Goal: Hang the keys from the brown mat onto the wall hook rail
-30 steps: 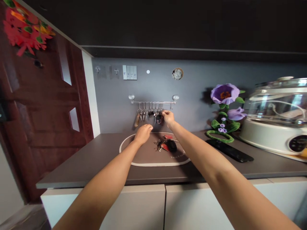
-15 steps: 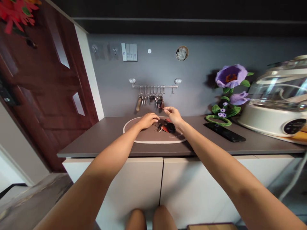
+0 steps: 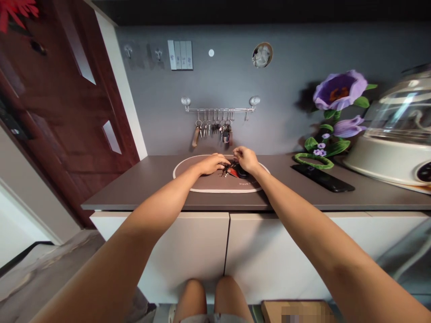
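A brown oval mat [image 3: 205, 183] with a pale rim lies on the grey counter. On it sits a bunch of keys [image 3: 232, 170] with a red tag and a black fob. My left hand [image 3: 212, 162] rests curled at the left of the bunch, fingertips touching the keys. My right hand [image 3: 247, 159] is over the bunch from the right, fingers bent down onto it. What each hand grips is hidden by the fingers. Above them a chrome wall rail [image 3: 218, 109] carries several hanging key sets [image 3: 215, 129].
A black phone [image 3: 322, 178] lies on the counter [image 3: 134, 188] to the right, beside a purple fabric flower [image 3: 338, 89] and a white appliance with a clear lid [image 3: 397, 139]. A dark wooden door [image 3: 50, 112] stands at the left. White cabinet doors are below.
My right hand came down from the hanging keys on the rail to the key bunch on the mat. My left hand slid right to the bunch. The view tilted downward.
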`<state>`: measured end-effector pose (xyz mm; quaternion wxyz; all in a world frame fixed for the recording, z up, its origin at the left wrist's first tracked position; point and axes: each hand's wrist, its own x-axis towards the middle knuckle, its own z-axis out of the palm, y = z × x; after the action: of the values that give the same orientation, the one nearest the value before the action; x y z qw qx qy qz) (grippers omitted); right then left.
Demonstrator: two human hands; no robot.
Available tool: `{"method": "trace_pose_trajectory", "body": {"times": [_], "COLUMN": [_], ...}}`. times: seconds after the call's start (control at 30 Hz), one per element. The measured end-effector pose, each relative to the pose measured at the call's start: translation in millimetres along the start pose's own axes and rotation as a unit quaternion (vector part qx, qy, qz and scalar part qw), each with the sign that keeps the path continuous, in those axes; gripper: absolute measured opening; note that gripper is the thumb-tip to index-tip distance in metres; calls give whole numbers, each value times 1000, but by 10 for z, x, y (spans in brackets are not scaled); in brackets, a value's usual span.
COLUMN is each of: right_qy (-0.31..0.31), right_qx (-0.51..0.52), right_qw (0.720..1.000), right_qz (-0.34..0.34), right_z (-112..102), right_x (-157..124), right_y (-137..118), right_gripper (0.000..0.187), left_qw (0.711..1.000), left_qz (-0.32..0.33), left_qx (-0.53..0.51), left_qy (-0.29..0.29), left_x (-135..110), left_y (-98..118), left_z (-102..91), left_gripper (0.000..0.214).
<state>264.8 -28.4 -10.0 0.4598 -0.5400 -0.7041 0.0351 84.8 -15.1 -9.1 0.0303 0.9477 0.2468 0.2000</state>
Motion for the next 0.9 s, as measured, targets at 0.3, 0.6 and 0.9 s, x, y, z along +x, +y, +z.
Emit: {"method": "trace_pose_trajectory", "body": {"times": [0.3, 0.6, 0.9], "right_qy": [0, 0, 0], "right_qx": [16, 5, 8], "right_qw": [1000, 1000, 1000], "right_qz": [3, -4, -9], "right_z": [34, 37, 48], "right_x": [27, 29, 42], "right_y": [46, 55, 70], "right_gripper": [16, 16, 16], "left_qw": [1000, 1000, 999], "left_qz": [-13, -18, -32], "left_qx": [-2, -14, 1], "left_qy": [2, -6, -23], "left_x": [-9, -31, -53], "left_y": [-11, -51, -52], "left_z": [-29, -52, -59], "left_gripper": [23, 18, 13]}}
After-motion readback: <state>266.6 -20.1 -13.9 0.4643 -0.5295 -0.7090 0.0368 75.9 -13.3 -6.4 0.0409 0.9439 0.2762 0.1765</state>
